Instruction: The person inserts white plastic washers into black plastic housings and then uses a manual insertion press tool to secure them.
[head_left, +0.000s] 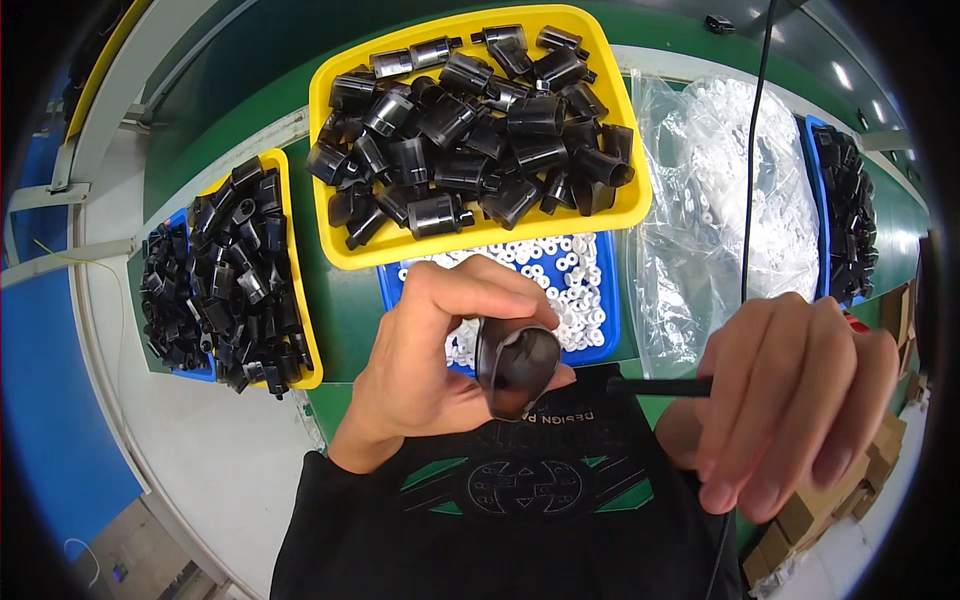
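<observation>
My left hand [408,365] is closed round a dark, see-through plastic cup-shaped part [525,365], with its round open end facing up toward me. My right hand [795,390] grips a slim black rod-shaped tool [660,387]; its tip points left at the cup, with a gap between them. The tool's grip end is hidden by my fingers. Behind my left hand lies a blue tray [613,300] of small white rings [578,318], partly covered by the hand. Beyond it, a large yellow tray [638,185] is heaped with similar dark cup-shaped parts [462,170].
At left stand a yellow tray [300,320] and a blue one, both full of black parts. A clear bag [680,260] of white rings lies right of the yellow tray, near another blue tray [822,200]. A black cable [752,180] hangs down by my right hand. Cardboard boxes [800,530] stand lower right.
</observation>
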